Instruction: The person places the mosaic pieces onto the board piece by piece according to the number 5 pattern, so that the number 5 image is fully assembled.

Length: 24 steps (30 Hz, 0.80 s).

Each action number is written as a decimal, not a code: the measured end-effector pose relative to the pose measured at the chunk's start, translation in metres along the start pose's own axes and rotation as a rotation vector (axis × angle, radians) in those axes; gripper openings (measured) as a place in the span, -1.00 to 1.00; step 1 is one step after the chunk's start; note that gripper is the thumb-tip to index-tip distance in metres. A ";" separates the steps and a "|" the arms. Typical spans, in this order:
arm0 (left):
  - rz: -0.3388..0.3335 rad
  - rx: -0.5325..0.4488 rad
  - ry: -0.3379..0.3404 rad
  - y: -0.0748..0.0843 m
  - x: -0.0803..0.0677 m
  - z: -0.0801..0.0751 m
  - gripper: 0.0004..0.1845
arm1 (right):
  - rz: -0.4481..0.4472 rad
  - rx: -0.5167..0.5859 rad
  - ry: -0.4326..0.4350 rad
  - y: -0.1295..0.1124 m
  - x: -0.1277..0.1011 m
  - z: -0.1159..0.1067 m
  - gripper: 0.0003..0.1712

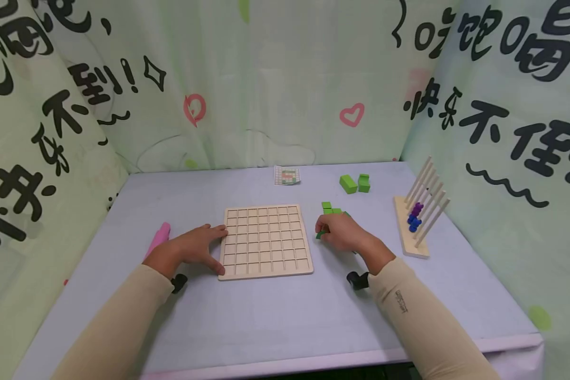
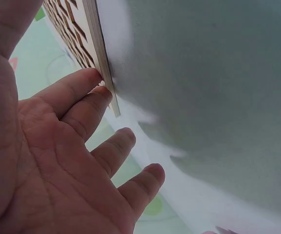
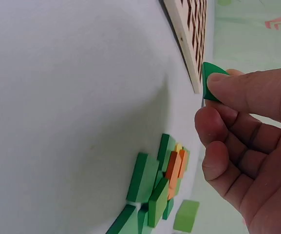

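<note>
1. Looking down from the head view, the left hand lay flat with fingers spread against the nine o'clock edge of the wooden grid board, steadying it on the worktop. The right hand rested at the board's three o'clock side, fingers curled over a pile of green blocks. Every cell of the board looked empty. Toward one o'clock lay two light green blocks, at twelve o'clock a small pattern card, and at three o'clock a peg rack that carried a few purple and blue beads low on its rods. A pink object lay at nine o'clock of the left hand.

2. In the left wrist view, the left hand's fingertips touched the board's edge; the fingers were straight and gripped nothing.

3. In the right wrist view, the right hand's thumb and forefinger pinched a dark green block just beside the board's corner, while green and orange blocks lay heaped toward six o'clock.

4. Judging by this, the first piece was lifted but unplaced; the next move would call for carrying it over a cell and seating it squarely while the left hand braced the board.
</note>
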<state>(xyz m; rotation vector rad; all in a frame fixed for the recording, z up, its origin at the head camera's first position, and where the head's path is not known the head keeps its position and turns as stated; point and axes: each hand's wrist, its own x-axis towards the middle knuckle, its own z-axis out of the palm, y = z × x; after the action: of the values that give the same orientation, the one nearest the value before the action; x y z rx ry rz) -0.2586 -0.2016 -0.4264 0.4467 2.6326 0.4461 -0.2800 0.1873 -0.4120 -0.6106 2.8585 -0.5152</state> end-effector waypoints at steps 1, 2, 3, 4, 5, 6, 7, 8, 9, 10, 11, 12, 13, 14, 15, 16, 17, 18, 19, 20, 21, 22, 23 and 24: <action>-0.005 -0.001 -0.002 0.001 0.000 0.000 0.23 | 0.001 0.009 0.006 -0.002 0.002 -0.001 -0.86; -0.007 -0.001 -0.004 0.001 -0.001 0.000 0.23 | 0.004 0.019 0.008 -0.003 0.005 -0.001 -0.86; -0.010 -0.001 -0.005 0.002 -0.001 -0.001 0.23 | 0.009 0.027 0.009 -0.005 0.007 -0.001 -0.86; -0.012 -0.003 -0.007 0.002 -0.002 -0.001 0.23 | 0.015 0.035 0.008 -0.007 0.010 -0.002 -0.86; -0.012 -0.004 -0.008 0.003 -0.002 -0.001 0.23 | 0.017 0.041 0.006 -0.009 0.012 -0.002 -0.86; -0.011 -0.007 -0.010 0.003 -0.002 -0.001 0.23 | 0.018 0.047 0.002 -0.010 0.015 -0.001 -0.85; -0.011 -0.010 -0.011 0.003 -0.002 -0.001 0.24 | 0.017 0.053 -0.003 -0.012 0.018 -0.001 -0.85; -0.011 -0.013 -0.011 0.003 -0.002 -0.001 0.24 | 0.015 0.058 -0.007 -0.014 0.021 0.000 -0.86; -0.010 -0.019 -0.011 0.002 -0.002 -0.001 0.24 | 0.011 0.066 -0.010 -0.016 0.024 0.002 -0.86; -0.009 -0.023 -0.009 0.002 -0.002 0.000 0.24 | 0.004 0.074 -0.012 -0.017 0.027 0.003 -0.86; -0.009 -0.029 -0.008 0.001 -0.002 0.000 0.24 | -0.003 0.082 -0.014 -0.019 0.030 0.004 -0.87; -0.006 -0.037 -0.007 0.001 -0.001 0.000 0.24 | -0.008 0.095 -0.018 -0.020 0.033 0.005 -0.87; -0.004 -0.043 -0.005 0.001 -0.001 0.001 0.24 | -0.016 0.103 -0.019 -0.022 0.036 0.007 -0.87; 0.000 -0.050 -0.004 0.000 -0.001 0.001 0.24 | -0.025 0.110 -0.020 -0.023 0.039 0.008 -0.87; 0.004 -0.054 -0.003 0.000 -0.001 0.002 0.24 | -0.032 0.117 -0.021 -0.025 0.042 0.010 -0.87; 0.008 -0.056 -0.002 0.000 -0.001 0.002 0.24 | -0.040 0.121 -0.022 -0.026 0.044 0.011 -0.87; 0.011 -0.057 -0.002 0.000 -0.001 0.003 0.24 | -0.046 0.126 -0.023 -0.028 0.047 0.013 -0.86; 0.015 -0.056 -0.002 0.000 -0.001 0.003 0.24 | -0.054 0.127 -0.025 -0.031 0.050 0.014 -0.85; 0.015 -0.050 -0.001 -0.001 0.000 0.004 0.24 | -0.061 0.126 -0.025 -0.033 0.053 0.016 -0.85; 0.014 -0.045 0.001 -0.001 0.000 0.004 0.23 | -0.065 0.130 -0.026 -0.035 0.057 0.018 -0.84; 0.015 -0.038 0.003 -0.001 0.000 0.003 0.23 | -0.070 0.136 -0.026 -0.038 0.061 0.019 -0.83; 0.014 -0.032 0.005 -0.001 0.000 0.003 0.23 | -0.077 0.140 -0.024 -0.041 0.065 0.020 -0.83; 0.014 -0.028 0.006 -0.001 0.000 0.003 0.22 | -0.081 0.148 -0.021 -0.044 0.068 0.021 -0.82; 0.015 -0.026 0.007 0.000 0.000 0.002 0.22 | -0.088 0.156 -0.017 -0.047 0.072 0.022 -0.81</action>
<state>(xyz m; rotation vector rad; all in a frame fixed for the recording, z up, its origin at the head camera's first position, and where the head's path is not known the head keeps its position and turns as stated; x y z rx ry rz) -0.2577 -0.2014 -0.4285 0.4581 2.6286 0.4869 -0.3229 0.1102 -0.4220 -0.7113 2.7514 -0.7349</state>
